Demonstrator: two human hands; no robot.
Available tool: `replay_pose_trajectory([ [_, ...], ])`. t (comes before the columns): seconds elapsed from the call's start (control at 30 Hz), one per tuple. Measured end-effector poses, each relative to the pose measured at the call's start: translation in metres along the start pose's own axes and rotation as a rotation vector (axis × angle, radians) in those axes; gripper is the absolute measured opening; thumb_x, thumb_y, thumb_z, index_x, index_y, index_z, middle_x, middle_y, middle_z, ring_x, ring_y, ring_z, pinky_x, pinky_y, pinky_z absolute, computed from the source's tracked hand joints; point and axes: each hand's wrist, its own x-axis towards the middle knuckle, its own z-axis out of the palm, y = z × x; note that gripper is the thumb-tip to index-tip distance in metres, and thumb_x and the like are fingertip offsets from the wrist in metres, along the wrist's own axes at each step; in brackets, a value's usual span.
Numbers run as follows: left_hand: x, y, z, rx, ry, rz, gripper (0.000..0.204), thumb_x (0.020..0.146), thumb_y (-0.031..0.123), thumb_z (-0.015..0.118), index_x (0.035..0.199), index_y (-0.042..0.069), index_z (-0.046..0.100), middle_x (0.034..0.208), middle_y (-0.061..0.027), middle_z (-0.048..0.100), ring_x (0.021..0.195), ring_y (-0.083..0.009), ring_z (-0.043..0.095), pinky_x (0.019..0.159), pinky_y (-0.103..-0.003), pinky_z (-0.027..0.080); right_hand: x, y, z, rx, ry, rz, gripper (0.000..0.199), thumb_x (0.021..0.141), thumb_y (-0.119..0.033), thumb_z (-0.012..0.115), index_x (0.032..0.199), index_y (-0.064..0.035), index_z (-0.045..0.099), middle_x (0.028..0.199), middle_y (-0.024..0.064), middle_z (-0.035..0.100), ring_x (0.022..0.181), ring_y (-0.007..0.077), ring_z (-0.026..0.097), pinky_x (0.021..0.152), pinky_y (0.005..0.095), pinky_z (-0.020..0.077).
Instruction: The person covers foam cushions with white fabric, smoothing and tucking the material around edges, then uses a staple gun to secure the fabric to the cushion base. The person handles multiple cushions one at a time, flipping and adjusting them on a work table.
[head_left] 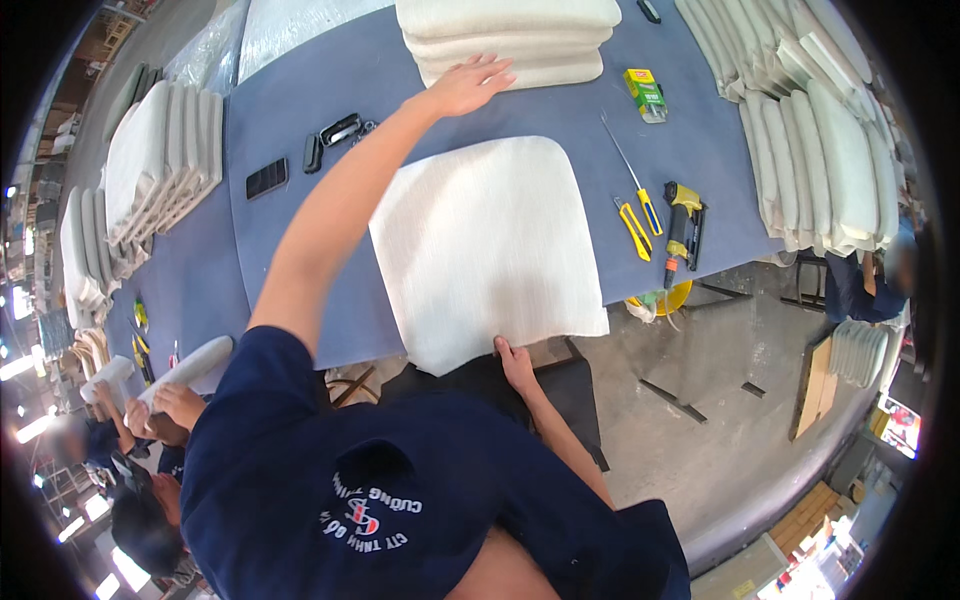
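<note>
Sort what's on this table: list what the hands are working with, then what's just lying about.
In hand:
left hand on the stack of cushions
right hand at the near edge of the white fabric sheet

Lying about:
staple gun
yellow cutter
screwdriver
green box
black phone

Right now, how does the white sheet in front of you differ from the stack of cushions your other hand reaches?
The white fabric sheet lies single, thin and flat; the cushion stack is several thick pads piled up. The right hand grips the sheet's near edge; the left hand rests against the stack's front. Both are off-white on the blue table.
</note>
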Motion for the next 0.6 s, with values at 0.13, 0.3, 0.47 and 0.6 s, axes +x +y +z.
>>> replay_pose_trajectory([
  [0.13,0.018,-0.042,0.099,-0.059,0.056,-0.259,0.083,0.110,0.071,0.022,0.172,0.016,0.031,0.178,-0.0209,0.024,0.167,-0.0397,0.013,0.134,-0.059,0.010,0.004,0.000,-0.005,-0.025,-0.073,0.053,0.064,0.107,-0.054,0.065,0.080,0.0039,0.072,0.077,0.0058,0.068,0.081,0.0138,0.062,0.081,0.0339,0.0530],
  [0.3,0.039,-0.003,0.103,0.132,-0.691,-0.205,0.089,0.108,0.074,0.009,0.176,0.017,0.013,0.182,-0.0170,-0.002,0.168,-0.0359,-0.002,0.135,-0.057,0.003,0.003,0.015,0.004,0.046,-0.077,0.185,0.059,0.108,-0.051,0.066,0.084,0.0034,0.073,0.080,0.0059,0.070,0.084,0.0137,0.064,0.084,0.0338,0.0533],
  [0.47,0.089,-0.029,0.041,-0.145,-0.406,-0.191,0.086,0.110,0.069,0.011,0.175,0.013,0.011,0.182,-0.0193,0.001,0.168,-0.0375,-0.002,0.134,-0.059,0.004,0.007,0.015,0.003,0.050,-0.067,0.109,0.062,0.106,-0.051,0.065,0.089,0.0068,0.077,0.081,0.0138,0.076,0.084,0.0212,0.073,0.084,0.0378,0.0560],
  [0.6,0.064,-0.049,0.152,-0.021,-0.248,-0.123,0.085,0.110,0.069,0.009,0.175,0.014,0.008,0.182,-0.0184,0.005,0.168,-0.0367,-0.001,0.135,-0.058,0.004,0.012,0.028,0.006,0.168,-0.078,0.071,0.052,0.107,-0.042,0.068,0.095,0.0077,0.076,0.087,0.0127,0.077,0.086,0.0211,0.072,0.084,0.0373,0.0560],
])
